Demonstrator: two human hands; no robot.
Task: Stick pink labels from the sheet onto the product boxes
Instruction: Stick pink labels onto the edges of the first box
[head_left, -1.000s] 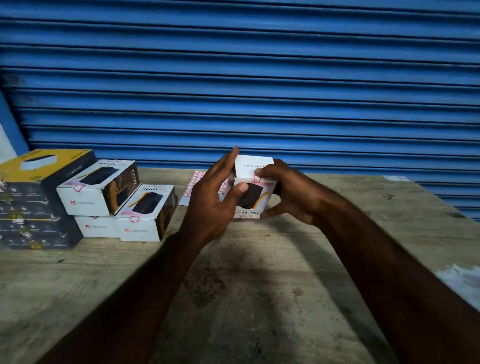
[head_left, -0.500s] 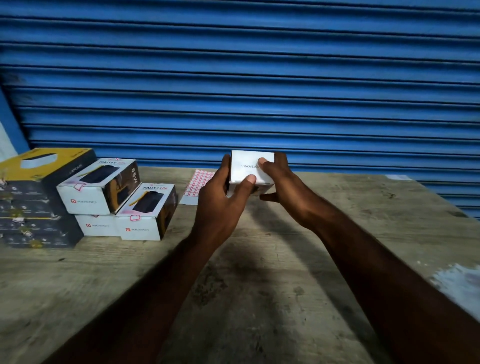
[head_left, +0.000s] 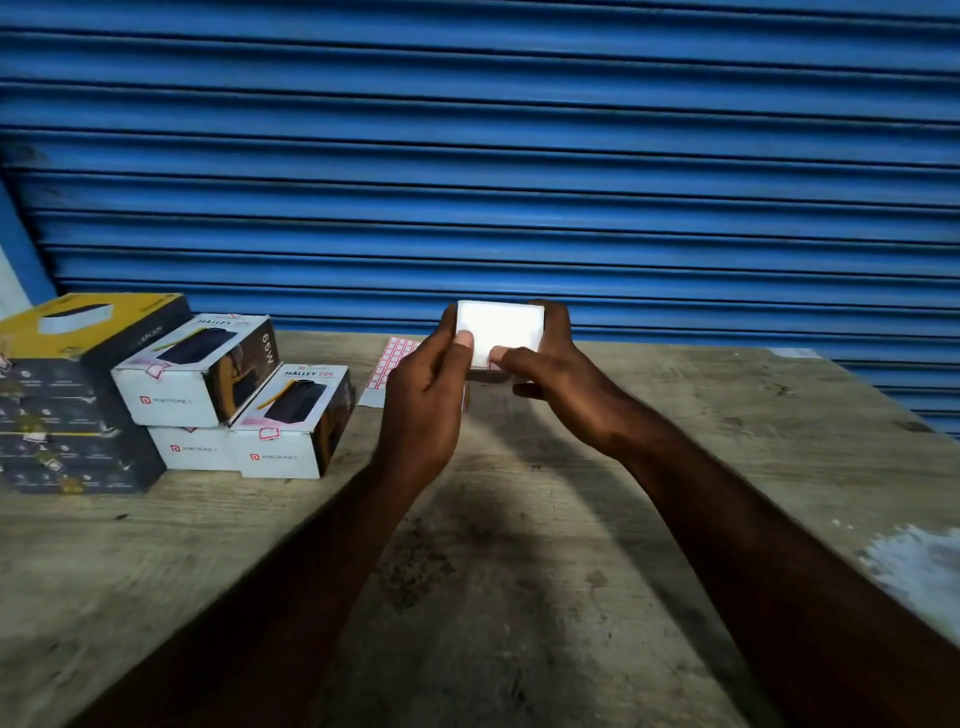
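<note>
A small white product box (head_left: 501, 328) is held up above the table's far middle, its plain white face toward me. My left hand (head_left: 423, 400) grips its left side, thumb on the face. My right hand (head_left: 545, 371) grips its right side, with the thumb pressing a pink label at the lower front edge. The sheet of pink labels (head_left: 387, 366) lies flat on the table behind my left hand, partly hidden by it. Three white product boxes (head_left: 283, 415) with pink labels are stacked at the left.
A larger yellow and black box (head_left: 62, 384) stands at the far left next to the white stack. The worn wooden table (head_left: 519, 571) reaches to a blue roller shutter (head_left: 493, 156) at the back. A white patch (head_left: 914, 566) marks the table's right edge.
The held box has been turned from its printed face to a plain white face. My right thumb has come down to the lower edge of that face, over a pink label.
</note>
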